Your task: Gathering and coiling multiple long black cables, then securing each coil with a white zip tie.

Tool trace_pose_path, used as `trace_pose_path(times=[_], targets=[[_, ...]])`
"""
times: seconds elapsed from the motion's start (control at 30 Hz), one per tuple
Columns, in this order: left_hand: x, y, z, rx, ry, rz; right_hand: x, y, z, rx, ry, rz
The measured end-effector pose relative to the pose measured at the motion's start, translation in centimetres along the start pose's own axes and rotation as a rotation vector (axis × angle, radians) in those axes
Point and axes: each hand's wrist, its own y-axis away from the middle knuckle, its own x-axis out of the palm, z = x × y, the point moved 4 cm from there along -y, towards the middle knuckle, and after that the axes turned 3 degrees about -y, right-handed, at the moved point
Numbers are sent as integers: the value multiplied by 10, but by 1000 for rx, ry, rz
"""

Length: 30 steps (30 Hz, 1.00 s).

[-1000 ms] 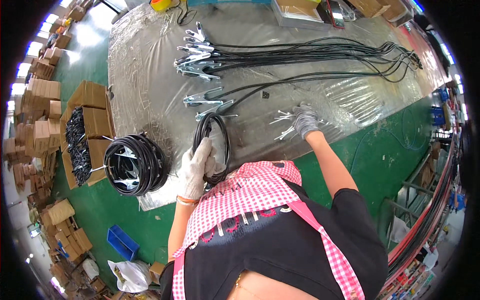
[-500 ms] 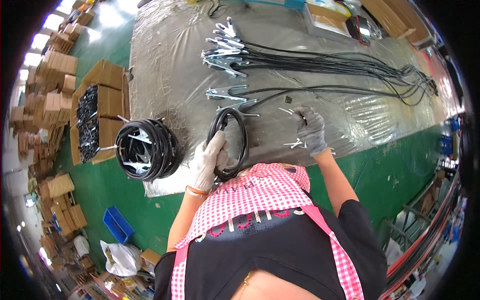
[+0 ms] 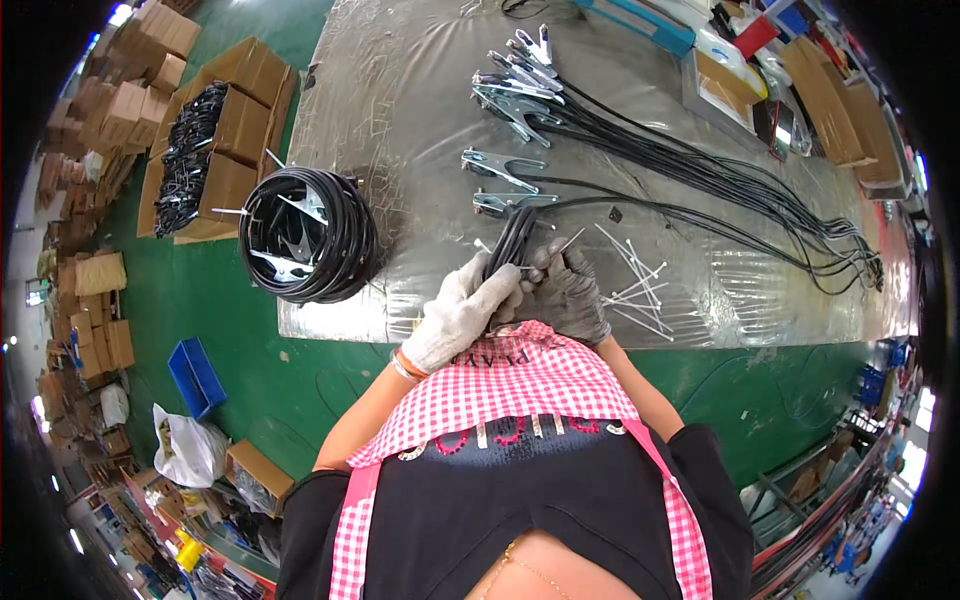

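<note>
My left hand (image 3: 462,310), in a white glove, grips a coiled black cable (image 3: 510,240) held upright just over the near edge of the plastic-covered table (image 3: 400,120). My right hand (image 3: 572,290), in a grey glove, is at the same coil and pinches a white cable tie (image 3: 570,240) against it. Loose white cable ties (image 3: 635,280) lie on the table just right of my hands. Beyond the coil, metal clamps (image 3: 505,90) on long black cables (image 3: 720,180) are laid out in a row.
A stack of finished black cable coils (image 3: 308,235) sits at the table's left edge. Open cardboard boxes (image 3: 215,150) with black parts stand on the green floor to the left. A blue crate (image 3: 195,375) and a white bag (image 3: 185,450) lie lower left. Cartons are at the far right.
My right hand has come in from the loose ties on the right to the coil, carrying a tie. The coil is now turned edge-on between both hands.
</note>
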Motion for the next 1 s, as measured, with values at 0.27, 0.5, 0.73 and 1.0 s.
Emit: trace_pose_path(times=[0.27, 0.5, 0.73, 1.0], targets=[[13, -2, 13, 82, 27, -171, 47, 8, 48, -85, 756, 22], [17, -1, 7, 205, -108, -208, 38, -1, 41, 70, 590, 218], [19, 3, 9, 192, -251, -200, 45, -3, 44, 95, 700, 233], [18, 2, 18, 346, -551, -310, 51, -7, 38, -81, 883, 98]])
